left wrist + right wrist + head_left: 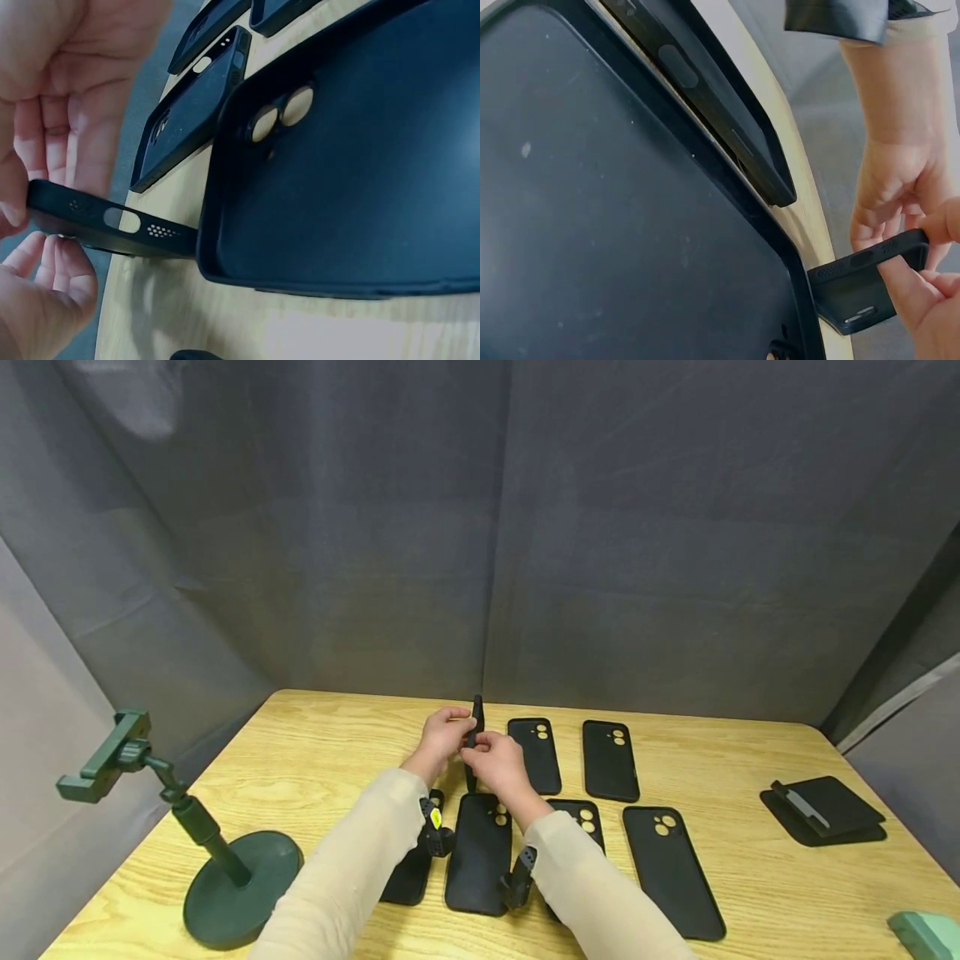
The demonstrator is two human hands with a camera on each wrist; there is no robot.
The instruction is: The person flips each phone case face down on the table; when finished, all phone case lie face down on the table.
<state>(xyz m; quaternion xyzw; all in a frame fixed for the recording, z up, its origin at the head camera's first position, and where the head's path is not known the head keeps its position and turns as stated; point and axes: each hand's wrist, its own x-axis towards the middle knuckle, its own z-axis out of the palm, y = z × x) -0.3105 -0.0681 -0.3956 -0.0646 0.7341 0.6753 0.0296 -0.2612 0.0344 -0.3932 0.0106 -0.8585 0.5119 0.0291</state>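
A black phone case stands edge-on to the head camera, held between both hands near the table's back edge. My left hand pinches it from the left. From the other side my right hand grips it, with the thumb on its face in the right wrist view. The left wrist view shows the end of the held case, with an oval port opening and small speaker holes. Right below the hands lies another black phone case with round camera holes.
More black phone cases lie flat to the right, and one is partly under the left forearm. A dark green phone stand is at left. At right lie a flat black item with a grey strip and a green block.
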